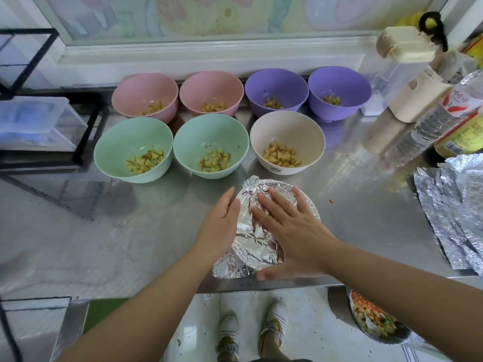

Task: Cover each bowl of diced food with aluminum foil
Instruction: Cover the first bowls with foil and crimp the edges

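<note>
1. Pressing down flat, the right hand [290, 226] lies open on top of the foil-covered bowl [257, 244]. Its fingers are spread and its thumb sits at the near rim. This looks meant to hold the sheet taut while the edge is shaped.
2. The left hand [222, 220] rests against the bowl's left side with its fingers straight and together. It grips nothing and seems to be smoothing the foil down over the rim.
3. This bowl sits near the front edge of the bench [104, 231], close to the person, probably so it is within easy reach for wrapping.
4. Seven bowls wait uncovered behind it in two rows, each holding diced food:
   - back row: two pink bowls [125, 97] and two purple bowls [277, 82]
   - front row: two green bowls [117, 142] and one cream bowl [287, 126]
5. By my judgement the task is at an early stage, with one bowl nearly sealed.
6. Crumpled foil sheets [449, 210] lie at the right of the bench, likely kept there as the supply. The picture edge cuts them off.
7. Hidden or unclear:
   - The covered bowl's colour and contents cannot be seen.
   - Whether the foil is tucked under its far and right rim is hard to tell.
   - The bottles [431, 124] at the far right are partly cropped.
</note>
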The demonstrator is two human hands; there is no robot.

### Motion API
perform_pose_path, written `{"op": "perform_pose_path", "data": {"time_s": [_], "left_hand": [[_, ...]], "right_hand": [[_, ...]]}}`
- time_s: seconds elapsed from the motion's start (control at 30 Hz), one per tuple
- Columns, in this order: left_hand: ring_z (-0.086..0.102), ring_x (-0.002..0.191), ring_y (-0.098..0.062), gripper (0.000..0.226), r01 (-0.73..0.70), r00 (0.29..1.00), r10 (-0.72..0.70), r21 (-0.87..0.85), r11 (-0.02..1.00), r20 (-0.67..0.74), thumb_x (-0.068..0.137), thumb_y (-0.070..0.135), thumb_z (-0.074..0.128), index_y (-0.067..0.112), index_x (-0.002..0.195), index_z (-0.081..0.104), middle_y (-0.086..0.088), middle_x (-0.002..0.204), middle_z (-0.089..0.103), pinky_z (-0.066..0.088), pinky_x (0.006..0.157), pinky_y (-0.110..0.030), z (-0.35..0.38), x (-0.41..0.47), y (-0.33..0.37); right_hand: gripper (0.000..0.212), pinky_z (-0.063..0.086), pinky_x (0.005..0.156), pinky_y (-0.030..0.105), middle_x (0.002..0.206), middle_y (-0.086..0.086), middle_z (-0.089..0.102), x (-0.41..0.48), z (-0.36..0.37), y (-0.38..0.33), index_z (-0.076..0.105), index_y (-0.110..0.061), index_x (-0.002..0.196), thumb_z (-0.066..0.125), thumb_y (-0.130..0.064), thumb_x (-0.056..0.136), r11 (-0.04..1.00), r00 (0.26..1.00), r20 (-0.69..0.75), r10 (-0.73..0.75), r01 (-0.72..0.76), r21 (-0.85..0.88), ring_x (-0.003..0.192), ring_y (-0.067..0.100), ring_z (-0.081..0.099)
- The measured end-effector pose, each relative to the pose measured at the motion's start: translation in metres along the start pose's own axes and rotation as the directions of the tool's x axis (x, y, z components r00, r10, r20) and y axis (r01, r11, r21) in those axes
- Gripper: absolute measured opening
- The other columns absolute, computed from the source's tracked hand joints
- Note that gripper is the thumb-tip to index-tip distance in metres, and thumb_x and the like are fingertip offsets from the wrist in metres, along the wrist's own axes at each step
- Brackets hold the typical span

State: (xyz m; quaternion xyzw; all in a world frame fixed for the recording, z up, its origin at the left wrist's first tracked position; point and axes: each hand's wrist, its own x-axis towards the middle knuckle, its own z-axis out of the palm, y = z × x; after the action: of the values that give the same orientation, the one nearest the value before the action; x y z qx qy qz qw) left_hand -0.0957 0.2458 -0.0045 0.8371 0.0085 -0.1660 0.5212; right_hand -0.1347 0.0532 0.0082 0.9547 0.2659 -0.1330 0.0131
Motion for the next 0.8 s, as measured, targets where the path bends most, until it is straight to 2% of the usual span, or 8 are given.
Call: {"op": "perform_pose_path", "data": {"time_s": [0.07,0.13,0.2,0.37,0.53,0.63,0.73,0.8], "left_hand": [[0.028,0.147,-0.004,0.050,-0.142,0.989,0.149,0.190,0.972,-0.024,0.110,0.028,0.037,0.020,0.158,0.030,0.009,0.161,0.033,0.020,0.118,-0.020,-0.001,0.005,0.011],[0.022,0.150,-0.003,0.050,-0.280,0.959,0.281,0.321,0.905,0.045,0.110,0.026,0.034,0.018,0.159,0.027,0.007,0.164,0.028,0.016,0.118,-0.017,0.003,0.011,0.019],[0.023,0.150,-0.006,0.050,-0.334,0.943,0.306,0.376,0.864,0.134,0.110,0.025,0.032,0.018,0.159,0.028,0.004,0.164,0.029,0.019,0.120,-0.021,0.008,0.018,0.019],[0.042,0.142,-0.016,0.045,-0.337,0.941,0.304,0.421,0.842,0.145,0.108,0.015,0.035,0.015,0.153,0.041,-0.001,0.155,0.045,0.035,0.116,-0.033,0.007,0.030,0.006],[0.046,0.138,-0.013,0.041,-0.297,0.955,0.269,0.366,0.882,0.128,0.109,0.014,0.038,0.015,0.148,0.049,0.000,0.149,0.054,0.028,0.110,-0.014,0.003,0.036,0.006],[0.046,0.138,-0.012,0.042,-0.222,0.974,0.194,0.333,0.916,0.115,0.108,0.019,0.040,0.016,0.149,0.049,0.002,0.149,0.053,0.030,0.110,-0.017,-0.003,0.042,0.014],[0.044,0.139,-0.013,0.043,-0.377,0.926,0.353,0.409,0.831,0.137,0.108,0.016,0.038,0.012,0.150,0.046,-0.002,0.151,0.051,0.026,0.110,-0.017,0.000,0.048,0.030],[0.042,0.140,-0.013,0.044,-0.519,0.855,0.437,0.455,0.724,0.279,0.107,0.011,0.039,0.010,0.150,0.045,-0.003,0.153,0.048,0.025,0.111,-0.014,0.006,0.051,0.037]], "right_hand": [[0.125,-0.004,0.119,0.064,0.168,0.008,-0.001,0.000,-0.001,0.000,0.010,-0.020,0.161,0.020,-0.103,0.068,1.000,1.000,-0.004,0.001,-0.001,0.003,0.154,0.030,-0.011],[0.126,-0.004,0.119,0.065,0.168,0.008,-0.002,0.001,-0.002,0.000,0.010,-0.020,0.161,0.019,-0.103,0.068,1.000,1.000,-0.004,0.000,0.000,0.000,0.154,0.031,-0.012],[0.127,-0.005,0.119,0.065,0.168,0.008,-0.004,0.001,-0.003,-0.001,0.007,-0.019,0.162,0.019,-0.103,0.067,1.000,1.000,0.001,-0.002,0.002,-0.004,0.154,0.032,-0.013],[0.126,-0.004,0.118,0.065,0.168,0.008,-0.005,0.001,-0.003,-0.001,0.008,-0.020,0.162,0.018,-0.103,0.068,1.000,1.000,0.014,0.005,-0.005,-0.013,0.154,0.031,-0.013],[0.124,-0.004,0.118,0.065,0.168,0.007,-0.005,0.001,-0.003,0.000,0.009,-0.021,0.161,0.019,-0.102,0.068,1.000,1.000,0.007,0.002,-0.002,0.003,0.154,0.031,-0.012],[0.124,-0.004,0.118,0.065,0.168,0.007,-0.005,0.000,-0.002,-0.001,0.008,-0.021,0.162,0.020,-0.102,0.069,1.000,1.000,0.004,-0.001,0.001,0.011,0.154,0.031,-0.013],[0.124,-0.004,0.118,0.066,0.168,0.009,-0.004,0.000,-0.004,-0.001,0.009,-0.020,0.161,0.020,-0.102,0.069,1.000,1.000,-0.006,-0.005,0.005,0.014,0.154,0.032,-0.013],[0.124,-0.002,0.118,0.066,0.168,0.011,0.002,0.001,-0.005,-0.001,0.012,-0.019,0.161,0.020,-0.101,0.069,1.000,1.000,-0.016,-0.009,0.010,0.016,0.154,0.033,-0.008]]}}
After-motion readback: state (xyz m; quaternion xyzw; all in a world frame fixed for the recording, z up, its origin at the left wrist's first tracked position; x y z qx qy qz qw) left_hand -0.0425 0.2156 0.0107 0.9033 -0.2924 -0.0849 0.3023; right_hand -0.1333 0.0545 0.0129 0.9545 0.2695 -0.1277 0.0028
